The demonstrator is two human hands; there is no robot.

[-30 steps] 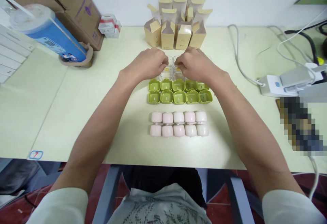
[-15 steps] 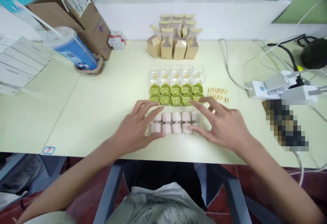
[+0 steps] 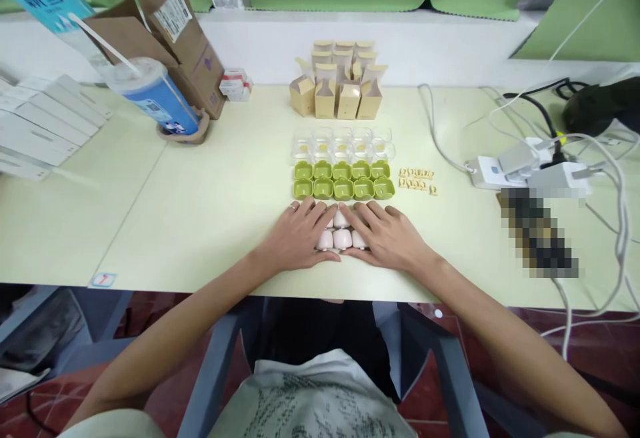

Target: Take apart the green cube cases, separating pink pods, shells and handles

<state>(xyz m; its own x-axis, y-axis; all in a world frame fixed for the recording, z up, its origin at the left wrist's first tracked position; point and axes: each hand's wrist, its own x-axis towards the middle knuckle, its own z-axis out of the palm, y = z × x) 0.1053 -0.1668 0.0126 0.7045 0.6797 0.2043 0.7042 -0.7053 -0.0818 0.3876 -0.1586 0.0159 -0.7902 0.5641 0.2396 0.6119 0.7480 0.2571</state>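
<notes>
Two rows of small pale pink rounded pieces [image 3: 343,239] sit close together near the table's front edge. My left hand [image 3: 296,235] lies over their left end, fingers along the far row and thumb along the near side. From the right end, my right hand [image 3: 393,237] cups them the same way. Only the middle pieces show; my palms and fingers hide the others. Just beyond my fingertips are two rows of small green open cases [image 3: 343,189]. Behind these stand clear plastic covers [image 3: 343,147] with yellow marks inside. Small yellow pieces [image 3: 417,179] lie to the right.
Open small cardboard boxes [image 3: 349,95] stand against the wall. At the left are a blue cup [image 3: 163,101], a large carton [image 3: 193,51] and white boxes [image 3: 45,121]. A white power strip [image 3: 505,170] with tangled cables and a blurred-out object [image 3: 537,231] occupy the right.
Both hands have moved inward from the sides and closed over the ends of the pink rows. The view has shifted slightly.
</notes>
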